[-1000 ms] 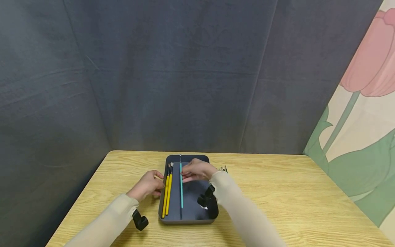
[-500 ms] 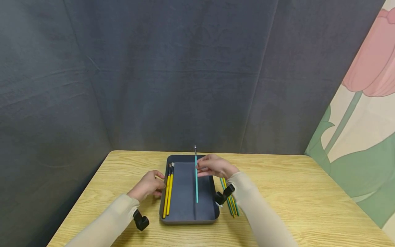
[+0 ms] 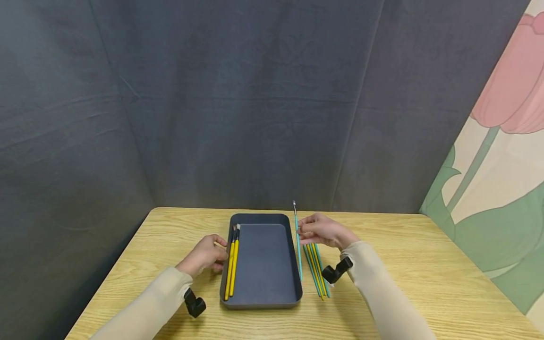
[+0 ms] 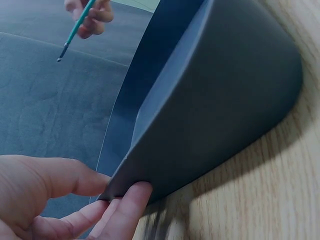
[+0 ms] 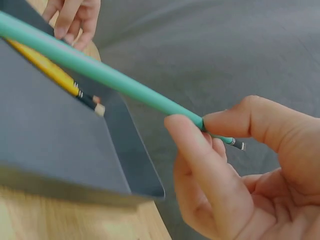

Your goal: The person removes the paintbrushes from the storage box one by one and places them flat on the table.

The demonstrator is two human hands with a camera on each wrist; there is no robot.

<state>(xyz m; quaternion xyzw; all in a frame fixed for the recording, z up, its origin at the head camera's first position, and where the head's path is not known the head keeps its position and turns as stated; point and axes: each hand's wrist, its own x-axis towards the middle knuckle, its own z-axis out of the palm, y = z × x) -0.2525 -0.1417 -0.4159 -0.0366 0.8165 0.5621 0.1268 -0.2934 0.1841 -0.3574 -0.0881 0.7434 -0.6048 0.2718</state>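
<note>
My left hand (image 3: 206, 255) pinches the left wall of a dark grey tray (image 3: 265, 264), the rim between thumb and fingers in the left wrist view. Inside the tray, along its left side, lie two yellow-handled paintbrushes (image 3: 234, 264) with dark ferrules. A teal paintbrush (image 3: 299, 259) is held by my right hand (image 3: 325, 231), pinched between thumb and fingertips. It is raised just past the tray's right rim, bristle end pointing away. In the right wrist view, the teal handle (image 5: 100, 72) crosses in front of the tray.
Several teal and yellow paintbrushes (image 3: 316, 271) lie together on the wooden table (image 3: 403, 274), right of the tray and partly below my right hand. A dark grey cloth (image 3: 255, 118) hangs behind the table. A tulip-patterned cloth (image 3: 501, 189) hangs at the right.
My right hand has carried the teal paintbrush rightward from above the tray to beyond its right rim. More of the brushes on the table now show. My left hand has stayed at the tray.
</note>
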